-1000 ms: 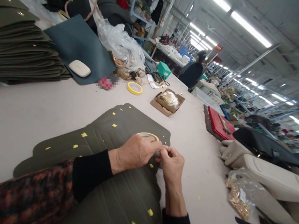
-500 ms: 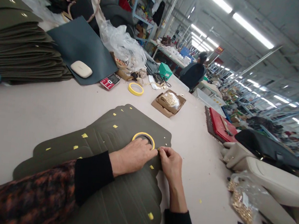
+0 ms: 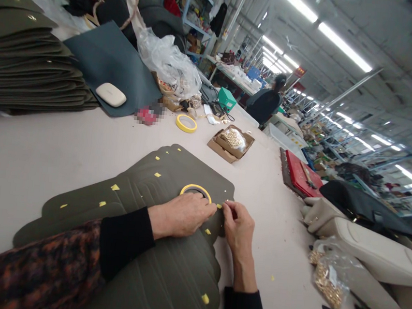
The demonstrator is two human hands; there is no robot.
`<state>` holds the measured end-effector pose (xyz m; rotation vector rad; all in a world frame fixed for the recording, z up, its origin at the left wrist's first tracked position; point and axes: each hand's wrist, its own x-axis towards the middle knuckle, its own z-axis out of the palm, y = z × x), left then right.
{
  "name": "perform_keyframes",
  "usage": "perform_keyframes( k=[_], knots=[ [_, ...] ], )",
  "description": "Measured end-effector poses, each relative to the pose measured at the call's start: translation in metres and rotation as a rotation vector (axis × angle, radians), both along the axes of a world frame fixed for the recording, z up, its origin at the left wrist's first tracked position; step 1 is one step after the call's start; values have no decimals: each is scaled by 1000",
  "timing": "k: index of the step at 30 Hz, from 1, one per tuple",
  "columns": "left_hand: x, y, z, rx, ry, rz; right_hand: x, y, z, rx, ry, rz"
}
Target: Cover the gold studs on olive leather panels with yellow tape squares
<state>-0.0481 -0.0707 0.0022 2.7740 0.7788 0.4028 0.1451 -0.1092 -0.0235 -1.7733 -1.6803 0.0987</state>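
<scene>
My left hand [image 3: 183, 214] is closed around the lower side of a yellow tape roll [image 3: 196, 187], whose far rim shows above the fingers. Under it lie overlapping dark olive pieces [image 3: 191, 160] of smooth, leather-like sheet, dotted with small yellow tape bits. My right hand [image 3: 238, 224] pinches thumb and forefinger together at the right edge of the top piece; what is between the fingertips is too small to make out. A yellow tape bit [image 3: 219, 206] sits between the two hands. Close by, a tiny shiny dot [image 3: 225, 191] shows on the olive sheet.
A tall stack of olive pieces [image 3: 28, 69] stands at left. Beyond the work are a second tape roll [image 3: 186, 123] and a cardboard box [image 3: 224, 149] of gold hardware. At right lie a red slab [image 3: 297, 173] with a hammer and a bag of gold parts [image 3: 328, 283]. A person [image 3: 265, 102] sits farther back.
My right hand has moved slightly right, away from my left hand, and a yellow tape bit now shows between them. My left hand still grips the roll. The view has shifted slightly.
</scene>
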Motion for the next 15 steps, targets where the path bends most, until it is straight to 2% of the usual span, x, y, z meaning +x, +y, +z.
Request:
perform_keyframes(
  k=[3, 7, 9, 11, 15],
  knots=[
    [-1, 2, 4, -10, -48, -10, -2, 2, -4, -95, -48, 34],
    [-2, 3, 11, -16, -107, -53, -9, 5, -6, -161, -82, -103],
    [-2, 3, 12, -33, -129, -56, -10, 4, -3, -179, -77, -111],
    [-3, 4, 10, -57, -136, -43, -9, 0, 2, -258, -55, -40],
    [-4, 8, 3, -101, -122, -16, -1, -8, 12, -520, 128, 231]
  ],
)
